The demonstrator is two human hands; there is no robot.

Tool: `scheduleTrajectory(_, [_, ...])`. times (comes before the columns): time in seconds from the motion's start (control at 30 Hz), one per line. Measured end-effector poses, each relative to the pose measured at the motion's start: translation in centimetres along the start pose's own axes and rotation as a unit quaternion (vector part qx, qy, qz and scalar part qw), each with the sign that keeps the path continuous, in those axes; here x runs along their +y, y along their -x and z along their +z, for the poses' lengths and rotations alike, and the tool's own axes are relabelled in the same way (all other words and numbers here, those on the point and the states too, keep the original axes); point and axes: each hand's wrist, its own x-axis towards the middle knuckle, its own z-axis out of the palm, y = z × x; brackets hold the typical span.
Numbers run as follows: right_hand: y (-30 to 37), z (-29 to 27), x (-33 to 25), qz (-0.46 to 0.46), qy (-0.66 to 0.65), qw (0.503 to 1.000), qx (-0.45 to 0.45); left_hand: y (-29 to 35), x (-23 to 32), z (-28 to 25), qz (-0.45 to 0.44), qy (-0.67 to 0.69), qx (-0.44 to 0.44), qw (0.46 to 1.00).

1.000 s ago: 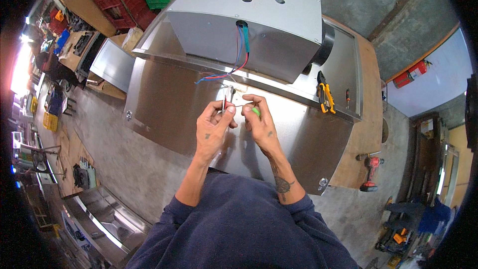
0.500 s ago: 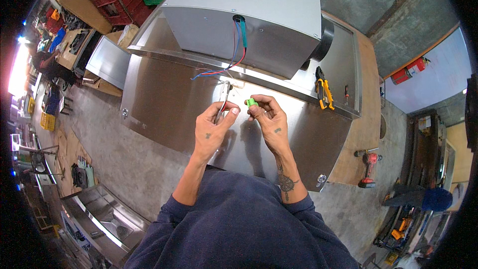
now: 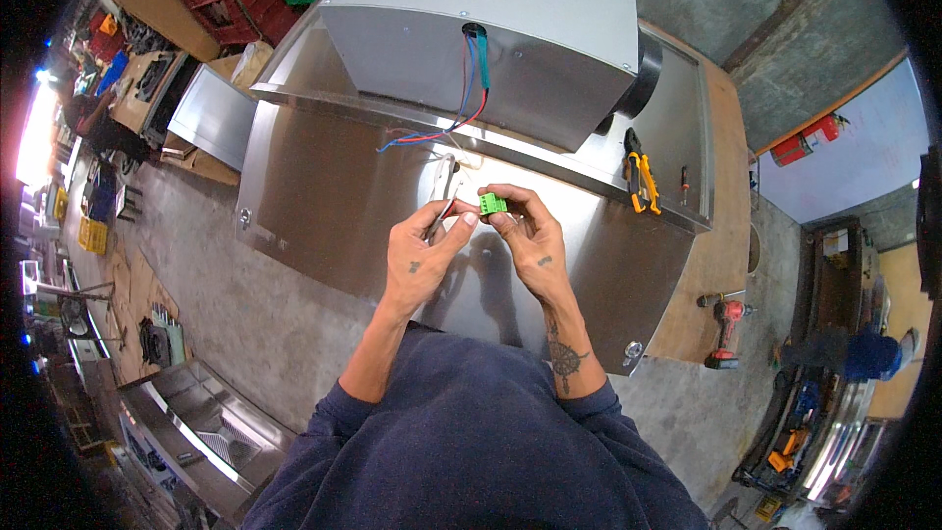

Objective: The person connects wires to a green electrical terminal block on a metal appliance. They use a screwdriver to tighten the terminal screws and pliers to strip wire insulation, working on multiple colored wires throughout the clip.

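My left hand (image 3: 416,257) is closed in a pinch on a pale cable (image 3: 446,177) whose red and dark wires show at the fingertips. Between the thumb and fingers of my right hand (image 3: 537,253) is a small green terminal block (image 3: 492,204), its row of openings visible. The wire ends sit right beside the block; whether they touch it I cannot tell. Just beyond my hands, red and blue wires (image 3: 432,137) with a teal sleeve come out of a hole in a grey metal box (image 3: 432,64) and hang over the steel panel (image 3: 324,196).
Yellow-handled pliers (image 3: 641,177) and a small screwdriver (image 3: 684,180) lie on the steel at the right. A red cordless drill (image 3: 726,332) is further right, near the wooden board's edge. Another person (image 3: 859,355) is at the far right, and one (image 3: 93,123) at the far left.
My hands have come closer together, bringing the green terminal block next to the wire ends. The block has turned so its openings show. The person at the right has shifted.
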Motion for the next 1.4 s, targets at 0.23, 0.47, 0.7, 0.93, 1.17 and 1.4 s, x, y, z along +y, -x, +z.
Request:
scheduleTrajectory(0.23, [0.2,0.2,-0.3,0.011,-0.029,1.000,-0.006,0.0,-0.1,0.1,0.003,0.005,0.003,1.000])
scheduleTrajectory(0.47, [0.2,0.2,-0.2,0.005,-0.009,1.000,0.001,0.3,0.0,0.5,-0.009,0.002,0.021,1.000])
scheduleTrajectory(0.7, [0.4,0.2,-0.5,0.011,-0.002,1.000,0.003,0.4,-0.4,0.8,0.024,-0.021,0.047,0.998])
scheduleTrajectory(0.93, [0.5,0.4,-0.4,-0.003,0.010,1.000,0.010,0.6,-0.2,1.2,0.056,-0.040,0.054,0.996])
scheduleTrajectory(1.17, [0.6,0.5,-0.9,-0.026,0.050,0.998,0.009,0.6,-0.3,1.0,0.052,-0.056,0.050,0.996])
scheduleTrajectory(1.4, [0.6,0.5,-0.9,-0.023,0.082,0.996,0.009,0.3,-1.3,0.7,0.067,-0.013,0.032,0.997])
